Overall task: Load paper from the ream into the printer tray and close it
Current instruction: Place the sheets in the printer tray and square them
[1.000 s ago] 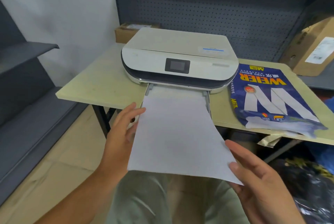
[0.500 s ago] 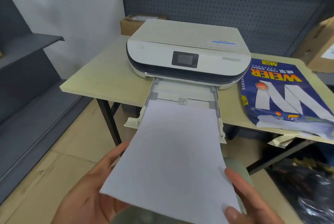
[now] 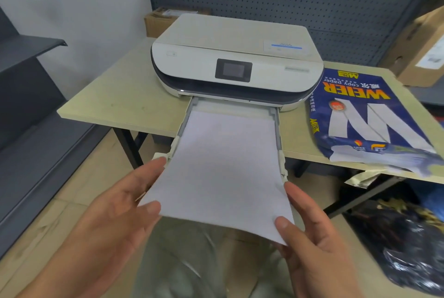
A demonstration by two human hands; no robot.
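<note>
Between our two hands, the paper (image 3: 223, 165) runs long-ways straight ahead, its far edge already lying in the pulled-out tray (image 3: 278, 134) and its near edge sagging toward us past the tray's front lip. Our left hand (image 3: 115, 220) pinches the near-left corner, thumb on top and fingers under; our right hand (image 3: 310, 237) does the same at the near-right corner, so both grips are closed on the sheets. We'd judge the push goes directly away from us, along the paper's long axis, into the slot under the printer (image 3: 236, 62). Neither hand is clearly nearer; they sit about level, one at each corner, which should help keep the stack square. Watch the side rails: the paper's left edge runs close along the left rail, the right edge just inside the right one, so there's little room to drift sideways, and a skewed push could catch a corner. Some bare tray floor shows beyond the far edge, so the paper has room to travel. Off to the right the ream (image 3: 367, 117) lies flat on the bench (image 3: 115, 103), well apart from the tray and out of our way. Below our hands it's open floor, nothing blocking. Tray not yet closed; seating the paper comes first, we reckon.
</note>
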